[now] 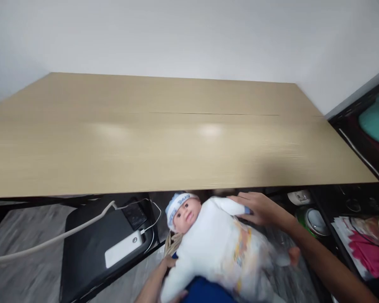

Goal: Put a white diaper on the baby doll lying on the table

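Observation:
A baby doll (pixel 211 240) in a white long-sleeved top, with a diaper-like printed cover around its lower body and a white and blue cap, lies slantwise over my lap. Its head points left, just below the table's front edge. My left hand (pixel 164 269) is wrapped around the doll's near arm, which hides part of the fingers. On the far arm, close to the blue cuff, my right hand (pixel 255 208) has its fingers curled over the sleeve. The doll's legs are blurred at the bottom.
A wide wooden table (pixel 177 155) spans the view ahead. Left below it, a black seat (pixel 91 248) carries a white power bank (pixel 123 249) with a cable and a dark phone-like object (pixel 135 214). To the right are a jar-like container (pixel 316 221) and pink cloth (pixel 366 252).

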Demonstrator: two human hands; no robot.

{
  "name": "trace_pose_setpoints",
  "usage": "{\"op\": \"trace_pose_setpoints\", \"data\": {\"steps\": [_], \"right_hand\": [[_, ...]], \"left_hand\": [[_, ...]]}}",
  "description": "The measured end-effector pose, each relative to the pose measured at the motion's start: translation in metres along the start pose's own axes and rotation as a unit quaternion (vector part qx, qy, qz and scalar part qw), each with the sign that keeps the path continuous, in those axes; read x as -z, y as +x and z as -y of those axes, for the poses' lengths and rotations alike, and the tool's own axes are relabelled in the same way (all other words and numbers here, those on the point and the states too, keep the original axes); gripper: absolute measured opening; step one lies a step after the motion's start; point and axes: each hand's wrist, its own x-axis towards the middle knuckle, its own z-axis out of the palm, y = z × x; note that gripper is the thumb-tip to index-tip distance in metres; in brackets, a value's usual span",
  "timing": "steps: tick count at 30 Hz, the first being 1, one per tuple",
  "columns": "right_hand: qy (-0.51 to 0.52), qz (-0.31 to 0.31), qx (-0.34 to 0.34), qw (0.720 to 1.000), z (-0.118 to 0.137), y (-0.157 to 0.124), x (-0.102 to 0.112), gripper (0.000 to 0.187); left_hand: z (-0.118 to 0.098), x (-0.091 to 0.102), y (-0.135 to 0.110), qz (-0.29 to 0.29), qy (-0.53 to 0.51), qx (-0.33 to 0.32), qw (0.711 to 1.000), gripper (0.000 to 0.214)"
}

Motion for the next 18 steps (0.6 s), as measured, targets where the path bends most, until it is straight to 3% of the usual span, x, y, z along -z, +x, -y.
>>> {"op": "trace_pose_setpoints", "data": {"steps": [4, 8, 12, 18], "right_hand": [[0.002, -0.011, -0.038, 0.999, -0.042, 0.013, -0.048, 0.040], [0.003, -0.018, -0.063, 0.998, -0.070, 0.008, -0.071, 0.046], [0.047, -0.094, -0.075, 0.992, -0.077, -0.011, -0.081, 0.048], [0.084, -0.208, -0.137, 0.965, -0.087, -0.032, -0.095, 0.035]], "left_hand": [[-0.014, 0.005, -0.006, 0.036, 0.032, 0.037, 0.998, 0.067], [-0.025, 0.015, -0.003, 0.054, 0.077, 0.003, 0.996, 0.063], [-0.016, 0.022, 0.008, 0.005, 0.042, -0.010, 0.999, 0.053], [0.014, 0.021, 0.058, -0.116, -0.071, 0.053, 0.989, 0.077]]}}
